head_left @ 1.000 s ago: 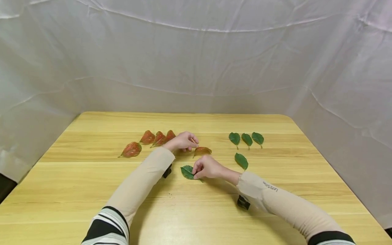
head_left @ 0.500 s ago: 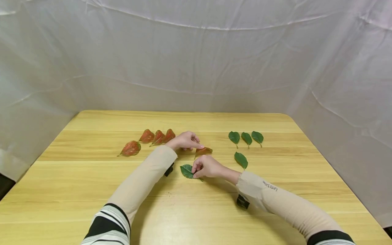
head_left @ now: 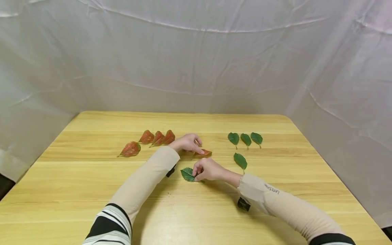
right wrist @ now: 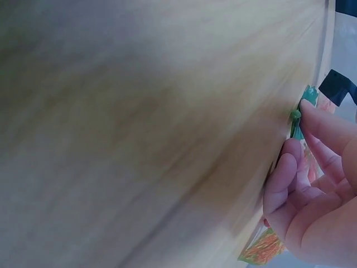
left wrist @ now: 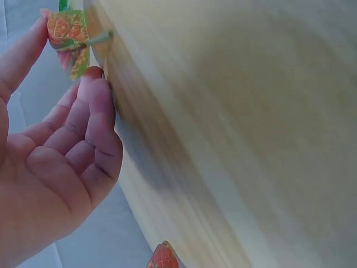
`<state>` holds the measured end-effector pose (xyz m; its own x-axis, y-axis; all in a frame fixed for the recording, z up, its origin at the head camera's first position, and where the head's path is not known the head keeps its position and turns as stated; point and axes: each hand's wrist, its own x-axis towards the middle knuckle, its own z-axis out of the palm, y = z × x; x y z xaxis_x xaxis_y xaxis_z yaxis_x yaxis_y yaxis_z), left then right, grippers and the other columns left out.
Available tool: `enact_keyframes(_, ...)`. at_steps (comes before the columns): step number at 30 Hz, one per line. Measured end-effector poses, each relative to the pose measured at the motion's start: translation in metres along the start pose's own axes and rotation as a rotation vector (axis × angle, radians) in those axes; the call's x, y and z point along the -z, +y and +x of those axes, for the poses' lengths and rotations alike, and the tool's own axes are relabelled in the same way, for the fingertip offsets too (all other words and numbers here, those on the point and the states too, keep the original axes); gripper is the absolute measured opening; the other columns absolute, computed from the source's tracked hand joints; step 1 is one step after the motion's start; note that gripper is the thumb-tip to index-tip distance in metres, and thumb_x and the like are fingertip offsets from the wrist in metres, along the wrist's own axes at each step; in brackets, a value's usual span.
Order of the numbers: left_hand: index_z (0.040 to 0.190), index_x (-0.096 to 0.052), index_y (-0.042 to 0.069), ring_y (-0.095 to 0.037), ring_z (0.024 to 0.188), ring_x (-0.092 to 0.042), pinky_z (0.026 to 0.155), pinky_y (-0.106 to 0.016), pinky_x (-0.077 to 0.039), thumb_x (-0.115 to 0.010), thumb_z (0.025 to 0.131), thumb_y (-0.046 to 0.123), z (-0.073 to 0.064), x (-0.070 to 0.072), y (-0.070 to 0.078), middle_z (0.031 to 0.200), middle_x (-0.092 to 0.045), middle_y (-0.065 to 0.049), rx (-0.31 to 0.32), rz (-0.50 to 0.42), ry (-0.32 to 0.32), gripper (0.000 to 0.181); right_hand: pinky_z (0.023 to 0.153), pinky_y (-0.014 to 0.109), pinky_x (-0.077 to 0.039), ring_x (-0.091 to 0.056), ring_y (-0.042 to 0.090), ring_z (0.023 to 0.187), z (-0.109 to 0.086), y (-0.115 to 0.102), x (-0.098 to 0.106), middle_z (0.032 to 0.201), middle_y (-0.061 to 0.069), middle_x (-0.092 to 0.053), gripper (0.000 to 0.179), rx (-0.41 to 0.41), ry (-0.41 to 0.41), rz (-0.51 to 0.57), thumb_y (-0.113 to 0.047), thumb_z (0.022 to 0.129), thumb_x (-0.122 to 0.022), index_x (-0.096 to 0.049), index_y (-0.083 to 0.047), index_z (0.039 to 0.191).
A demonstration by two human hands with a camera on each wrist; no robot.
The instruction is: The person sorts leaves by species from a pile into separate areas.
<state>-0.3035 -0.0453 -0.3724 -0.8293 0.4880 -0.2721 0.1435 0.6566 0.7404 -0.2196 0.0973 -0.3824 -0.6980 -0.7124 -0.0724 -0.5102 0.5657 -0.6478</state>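
Observation:
Near the table's middle, my left hand [head_left: 188,143] touches a red leaf [head_left: 207,153] with the thumb. Its other fingers stand apart from the thumb, beyond the leaf. In the left wrist view this red leaf [left wrist: 70,42] shows at the thumb tip, its stem pointing outward. Closer to me, my right hand [head_left: 209,169] pinches a green leaf [head_left: 186,174] near its stem end, between thumb and fingers. The right wrist view shows the green leaf [right wrist: 297,125] edge-on at the fingertips; part of it is hidden by the hand.
Several red leaves lie at the back left, among them one red leaf [head_left: 131,149] in front. At the right, three green leaves stand in a row, one being this green leaf [head_left: 246,140], with another green leaf [head_left: 240,161] below. Cloth [head_left: 196,61] hangs behind the wooden table [head_left: 76,190].
My left hand has moved slightly right and toward me, its thumb coming onto the red leaf, which now lies flatter. The right hand keeps its pinch on the green leaf, almost unmoved.

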Motion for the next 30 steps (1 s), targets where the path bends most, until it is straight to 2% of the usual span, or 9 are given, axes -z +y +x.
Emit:
enact_keyframes(7, 0.108, -0.056, 0.001, -0.013, 0.053, -0.043, 0.051, -0.027, -0.04, -0.073, 0.074, 0.01, 0.01, -0.001, -0.007, 0.077, -0.058, -0.007, 0.015, 0.01, 0.005, 0.039, 0.054, 0.017, -0.041, -0.046, 0.002, 0.057, 0.0, 0.001, -0.001, 0.062, -0.005, -0.055, 0.008, 0.01, 0.006, -0.021, -0.004, 0.071, -0.073, -0.066, -0.004, 0.074)
enact_keyframes(8, 0.11, -0.056, 0.001, -0.014, 0.056, -0.045, 0.053, -0.028, -0.041, -0.073, 0.074, 0.01, 0.009, -0.001, -0.007, 0.079, -0.059, -0.008, -0.005, 0.028, 0.013, 0.04, 0.054, 0.017, -0.04, -0.046, 0.003, 0.058, 0.0, 0.001, -0.001, 0.062, -0.006, -0.054, 0.008, 0.005, 0.007, -0.017, -0.004, 0.071, -0.073, -0.066, -0.004, 0.074)
enact_keyframes(9, 0.109, -0.057, 0.002, -0.013, 0.058, -0.046, 0.053, -0.028, -0.041, -0.074, 0.074, 0.013, 0.018, -0.002, -0.018, 0.08, -0.058, -0.007, -0.048, 0.03, 0.021, 0.042, 0.054, 0.018, -0.04, -0.046, 0.003, 0.058, 0.0, 0.001, -0.001, 0.062, -0.006, -0.054, 0.008, 0.004, 0.009, -0.015, -0.003, 0.071, -0.073, -0.066, -0.004, 0.074)
enact_keyframes(12, 0.115, -0.055, 0.003, -0.016, 0.066, -0.05, 0.06, -0.029, -0.043, -0.073, 0.075, 0.015, 0.024, -0.001, -0.023, 0.084, -0.059, -0.008, -0.067, 0.059, 0.039, 0.045, 0.054, 0.018, -0.04, -0.046, 0.003, 0.057, 0.0, 0.002, -0.002, 0.061, -0.006, -0.054, 0.008, 0.005, 0.012, -0.009, -0.002, 0.071, -0.073, -0.066, -0.004, 0.074)
enact_keyframes(15, 0.117, -0.055, 0.003, -0.018, 0.073, -0.051, 0.065, -0.03, -0.044, -0.071, 0.077, 0.012, 0.02, 0.0, -0.019, 0.088, -0.058, -0.009, -0.066, 0.079, 0.084, 0.044, 0.054, 0.018, -0.04, -0.046, 0.003, 0.057, 0.001, 0.002, -0.001, 0.061, -0.006, -0.053, 0.008, 0.003, 0.01, -0.008, -0.002, 0.071, -0.073, -0.066, -0.004, 0.073)
enact_keyframes(16, 0.119, -0.054, 0.002, -0.02, 0.076, -0.051, 0.067, -0.031, -0.044, -0.069, 0.078, 0.008, 0.009, 0.001, -0.008, 0.091, -0.058, -0.01, -0.034, 0.088, 0.097, 0.044, 0.054, 0.018, -0.04, -0.046, 0.003, 0.057, 0.001, 0.002, -0.002, 0.061, -0.006, -0.053, 0.008, -0.001, 0.008, -0.006, -0.002, 0.071, -0.073, -0.066, -0.004, 0.073)
enact_keyframes(20, 0.12, -0.053, 0.001, -0.02, 0.084, -0.051, 0.07, -0.03, -0.044, -0.067, 0.079, 0.003, -0.008, 0.003, -0.001, 0.096, -0.056, -0.011, -0.052, 0.058, 0.162, 0.043, 0.054, 0.017, -0.04, -0.046, 0.003, 0.057, 0.001, 0.002, -0.002, 0.061, -0.007, -0.054, 0.008, -0.008, 0.003, -0.003, -0.003, 0.071, -0.073, -0.066, -0.005, 0.073)
enact_keyframes(25, 0.121, -0.052, 0.002, -0.024, 0.099, -0.049, 0.077, -0.033, -0.045, -0.065, 0.08, 0.002, -0.02, 0.007, -0.004, 0.11, -0.054, -0.013, -0.114, 0.028, 0.197, 0.043, 0.054, 0.018, -0.04, -0.046, 0.003, 0.057, 0.0, 0.002, -0.002, 0.062, -0.006, -0.054, 0.008, -0.006, 0.005, -0.005, -0.003, 0.071, -0.073, -0.065, -0.005, 0.073)
enact_keyframes(30, 0.103, -0.064, 0.001, -0.022, 0.095, -0.055, 0.074, -0.03, -0.047, -0.062, 0.082, 0.0, -0.031, 0.012, -0.006, 0.106, -0.06, -0.01, -0.19, 0.038, 0.201, 0.021, 0.055, 0.018, -0.04, -0.046, 0.003, 0.057, -0.001, 0.001, -0.002, 0.062, -0.007, -0.053, 0.009, -0.006, 0.011, -0.009, -0.003, 0.071, -0.073, -0.065, -0.005, 0.073)
